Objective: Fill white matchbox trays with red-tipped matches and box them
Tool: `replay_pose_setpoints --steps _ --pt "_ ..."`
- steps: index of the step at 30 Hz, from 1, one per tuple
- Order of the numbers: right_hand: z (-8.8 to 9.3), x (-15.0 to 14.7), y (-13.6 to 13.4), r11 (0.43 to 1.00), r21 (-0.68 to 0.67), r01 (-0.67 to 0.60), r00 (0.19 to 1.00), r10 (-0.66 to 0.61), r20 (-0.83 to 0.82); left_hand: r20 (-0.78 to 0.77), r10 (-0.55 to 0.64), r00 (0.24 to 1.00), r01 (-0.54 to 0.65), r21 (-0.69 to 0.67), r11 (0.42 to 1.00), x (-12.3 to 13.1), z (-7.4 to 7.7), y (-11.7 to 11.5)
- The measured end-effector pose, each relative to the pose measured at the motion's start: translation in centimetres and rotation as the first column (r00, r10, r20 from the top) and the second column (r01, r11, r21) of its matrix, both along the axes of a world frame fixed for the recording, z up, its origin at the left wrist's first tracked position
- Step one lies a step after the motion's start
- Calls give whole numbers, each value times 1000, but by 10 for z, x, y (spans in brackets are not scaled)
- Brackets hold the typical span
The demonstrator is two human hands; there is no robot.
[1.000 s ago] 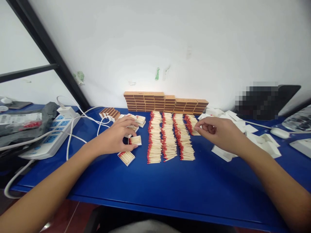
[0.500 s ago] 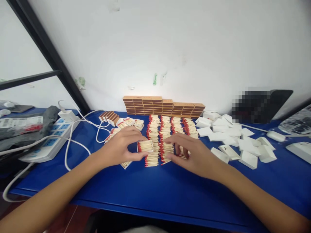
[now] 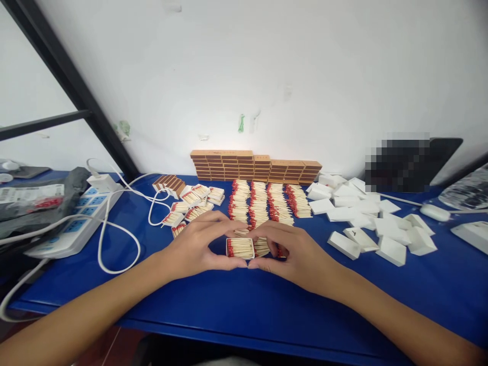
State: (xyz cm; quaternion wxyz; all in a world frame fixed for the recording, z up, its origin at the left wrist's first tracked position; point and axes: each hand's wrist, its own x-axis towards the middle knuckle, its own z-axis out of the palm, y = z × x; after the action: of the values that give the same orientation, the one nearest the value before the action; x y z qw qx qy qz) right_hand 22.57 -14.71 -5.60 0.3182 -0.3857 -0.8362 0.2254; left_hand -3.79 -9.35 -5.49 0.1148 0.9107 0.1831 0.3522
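Note:
My left hand (image 3: 194, 246) and my right hand (image 3: 293, 254) meet over the blue table (image 3: 236, 300), fingers curled round a small open tray of matches (image 3: 240, 248) with red heads to the left. Both hands grip it, thumbs below and fingertips above. Just behind it lie rows of loose red-tipped matches (image 3: 263, 206). Several more filled match trays (image 3: 190, 206) lie to the left of my left hand.
A wall of stacked brown matchbox sleeves (image 3: 255, 166) stands at the back. White empty boxes (image 3: 366, 218) are scattered on the right. A power strip (image 3: 76, 223) with white cables (image 3: 114, 239) lies on the left, beside a dark bag (image 3: 38, 201). A white mouse (image 3: 433, 212) sits far right.
My left hand lifted a filled tray from the left group and carried it to the middle. My right hand came in from the far right match row and closed on the same tray.

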Motion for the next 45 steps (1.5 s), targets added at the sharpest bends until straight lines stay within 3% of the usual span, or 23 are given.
replay_pose_setpoints --steps 6,9,12,16,21,27,36,45 --pt "11 14 6 995 9 98 995 -99 33 14 -1 1000 1 35 999 1 4 2" --pt "23 57 20 975 27 220 971 -222 84 29 50 998 -53 106 993 -8 10 8" --pt "31 113 37 926 -45 374 913 -359 194 46 126 991 -131 131 983 -20 15 20" --pt "30 156 47 888 -195 417 853 -308 421 60 207 977 -214 156 964 -33 14 36" --pt "25 145 43 873 -279 401 833 -221 508 46 224 974 -228 154 961 -37 11 45" --pt "24 125 40 896 -212 391 833 -246 495 27 225 974 -226 144 963 -35 11 44" --pt "23 131 40 938 -92 336 851 -260 457 50 211 976 -216 166 962 -35 14 45" --pt "21 131 41 953 -101 286 859 -209 467 31 205 978 -207 167 964 -36 15 43"
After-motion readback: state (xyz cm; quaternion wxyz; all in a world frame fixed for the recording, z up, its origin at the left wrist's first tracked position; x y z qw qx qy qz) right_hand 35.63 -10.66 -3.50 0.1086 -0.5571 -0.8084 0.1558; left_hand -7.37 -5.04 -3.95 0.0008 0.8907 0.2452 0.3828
